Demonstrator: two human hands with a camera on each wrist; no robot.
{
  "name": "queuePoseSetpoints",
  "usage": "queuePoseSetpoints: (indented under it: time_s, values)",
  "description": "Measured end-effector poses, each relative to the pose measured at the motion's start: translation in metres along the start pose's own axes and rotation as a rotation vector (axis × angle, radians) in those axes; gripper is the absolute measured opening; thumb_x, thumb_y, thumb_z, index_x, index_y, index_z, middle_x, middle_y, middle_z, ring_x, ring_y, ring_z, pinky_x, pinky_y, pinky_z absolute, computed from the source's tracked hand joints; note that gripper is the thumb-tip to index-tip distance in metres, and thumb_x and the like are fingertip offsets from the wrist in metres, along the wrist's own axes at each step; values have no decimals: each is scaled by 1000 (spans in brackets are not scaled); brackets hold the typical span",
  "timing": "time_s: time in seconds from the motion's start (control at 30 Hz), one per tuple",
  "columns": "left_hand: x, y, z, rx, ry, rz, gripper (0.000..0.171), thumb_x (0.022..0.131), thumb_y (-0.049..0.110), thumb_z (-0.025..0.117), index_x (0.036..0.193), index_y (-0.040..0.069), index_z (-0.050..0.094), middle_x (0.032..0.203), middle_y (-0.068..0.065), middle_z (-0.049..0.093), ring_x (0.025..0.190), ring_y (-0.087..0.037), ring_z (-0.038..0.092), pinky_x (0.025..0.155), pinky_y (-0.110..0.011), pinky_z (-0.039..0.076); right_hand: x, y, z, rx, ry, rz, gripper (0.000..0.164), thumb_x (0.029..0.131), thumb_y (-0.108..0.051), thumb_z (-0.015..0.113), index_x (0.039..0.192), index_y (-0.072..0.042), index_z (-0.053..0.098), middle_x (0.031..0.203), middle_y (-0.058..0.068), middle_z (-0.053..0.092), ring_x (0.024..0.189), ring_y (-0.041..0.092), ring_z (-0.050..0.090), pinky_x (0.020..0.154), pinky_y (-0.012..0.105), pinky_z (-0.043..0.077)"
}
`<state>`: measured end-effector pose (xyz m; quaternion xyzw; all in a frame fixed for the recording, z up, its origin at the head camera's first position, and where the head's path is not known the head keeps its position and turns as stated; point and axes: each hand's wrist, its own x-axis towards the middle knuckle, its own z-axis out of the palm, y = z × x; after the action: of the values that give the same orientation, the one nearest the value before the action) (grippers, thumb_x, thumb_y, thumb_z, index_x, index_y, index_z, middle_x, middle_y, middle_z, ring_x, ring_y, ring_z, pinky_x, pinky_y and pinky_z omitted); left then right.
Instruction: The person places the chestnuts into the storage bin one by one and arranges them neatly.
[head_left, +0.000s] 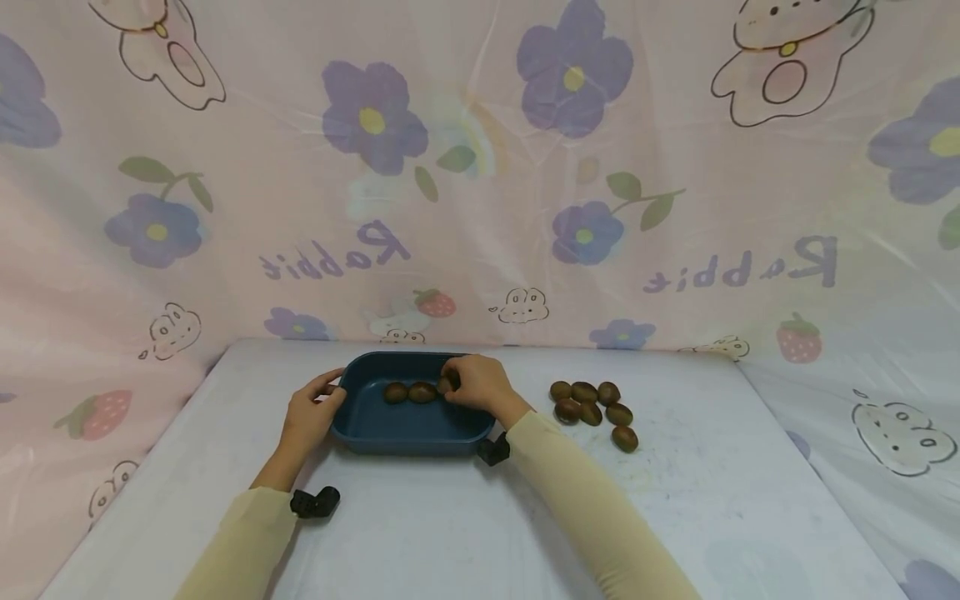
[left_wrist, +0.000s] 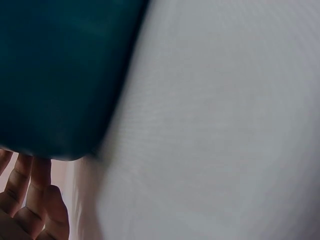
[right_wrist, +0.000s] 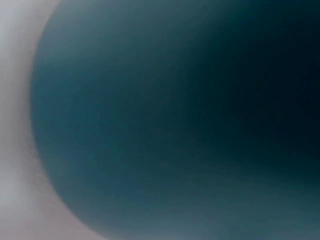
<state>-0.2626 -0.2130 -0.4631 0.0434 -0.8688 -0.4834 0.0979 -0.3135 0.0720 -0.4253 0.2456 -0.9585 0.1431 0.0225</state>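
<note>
A dark blue rectangular tray (head_left: 412,444) with rounded corners stands on the table. Its left end is held by my left hand (head_left: 309,414), thumb at the rim; in the left wrist view, fingers (left_wrist: 37,195) lie against the tray's wall (left_wrist: 65,100). My right hand (head_left: 483,387) reaches over the right part and pinches a brown oval fruit (head_left: 446,385) inside. Two more such fruits, one left (head_left: 395,392) and one in the middle (head_left: 422,392), line up beside it. Only the tray's blurred wall (right_wrist: 125,125) fills the right wrist view; that hand is hidden there.
Several glossy brown oval fruits (head_left: 585,392) lie grouped on the white table (head_left: 420,533) right of the tray, one (head_left: 624,438) slightly nearer the front. A patterned curtain (head_left: 480,208) hangs behind the table and along its sides.
</note>
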Motion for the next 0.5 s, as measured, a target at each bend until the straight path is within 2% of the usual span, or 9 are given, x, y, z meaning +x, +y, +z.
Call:
queuePoseSetpoints:
  time_s: [0.3,0.5]
  values:
    - [-2,1,1,-5,4,-7,44,92,20,52,135,17,57,108,-15,65,77,-16,55,70,-25,43,-1,-4,4,-111,-27,5,30,81,-31,74,108,-20,72,95,-5,72,87,13,63,78,33,51]
    - [-1,0,2,-13,10,-4,43,92,20,53,135,16,57,107,-15,66,76,-15,55,69,-24,43,0,-5,5,-137,-39,14,28,81,-32,74,107,-21,73,95,-6,72,88,13,64,79,32,52]
